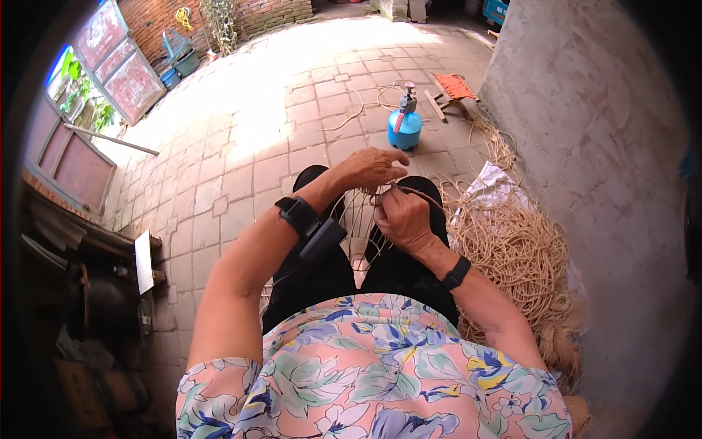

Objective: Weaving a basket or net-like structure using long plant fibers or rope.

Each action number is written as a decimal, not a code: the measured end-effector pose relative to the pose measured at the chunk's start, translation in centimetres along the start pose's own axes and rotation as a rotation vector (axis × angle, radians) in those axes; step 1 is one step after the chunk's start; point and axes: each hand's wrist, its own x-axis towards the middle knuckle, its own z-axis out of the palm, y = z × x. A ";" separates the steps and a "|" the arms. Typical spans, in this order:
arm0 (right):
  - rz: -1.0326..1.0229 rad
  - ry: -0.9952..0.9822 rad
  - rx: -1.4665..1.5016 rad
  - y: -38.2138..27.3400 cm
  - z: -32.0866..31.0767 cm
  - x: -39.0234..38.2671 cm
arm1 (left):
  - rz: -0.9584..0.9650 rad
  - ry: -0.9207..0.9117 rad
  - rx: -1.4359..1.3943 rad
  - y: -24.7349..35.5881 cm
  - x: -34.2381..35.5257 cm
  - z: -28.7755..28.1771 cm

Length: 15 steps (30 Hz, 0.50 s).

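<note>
2 hands, i.e. 1 left hand [371, 168] + 1 right hand [404, 218], w/ 1 wristband [457, 272] per arm. 1 rope pile [504, 245] on the right, strands [537, 274] way too many to ct tbh. Far side: 1 spray bottle [404, 132], 1 stool [456, 86]. Left: 2 door panels [145, 91], 1 pole [110, 137], 1 white board [143, 263]. Far left: min. 2 tubs [170, 79], 1 yellow coil [183, 17].
</note>
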 end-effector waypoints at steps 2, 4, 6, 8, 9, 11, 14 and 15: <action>0.196 -0.119 0.079 -1.3 -1.0 0.4 | 0.032 0.255 0.115 0.1 -2.6 0.2; 0.392 -0.232 0.157 -2.3 -2.1 0.8 | 0.075 0.594 0.209 0.1 -6.0 1.0; 0.586 -0.339 0.250 -2.4 -2.6 1.2 | 0.048 0.607 0.258 0.3 -8.8 2.6; 0.607 -0.331 0.288 -2.0 -2.3 1.0 | -0.125 0.512 0.187 0.3 -10.6 4.6; 0.615 -0.334 0.327 -2.0 -2.1 1.0 | -0.127 0.469 0.232 -0.2 -11.4 5.6; 0.634 -0.336 0.354 -1.9 -2.1 0.9 | -0.145 0.319 0.342 -0.1 -12.1 6.7; 0.641 -0.325 0.365 -2.1 -1.8 0.7 | -0.237 0.234 -0.153 0.2 -11.4 7.0; 0.634 -0.307 0.351 -2.2 -1.7 0.6 | -0.301 0.228 -0.365 0.1 -11.2 7.1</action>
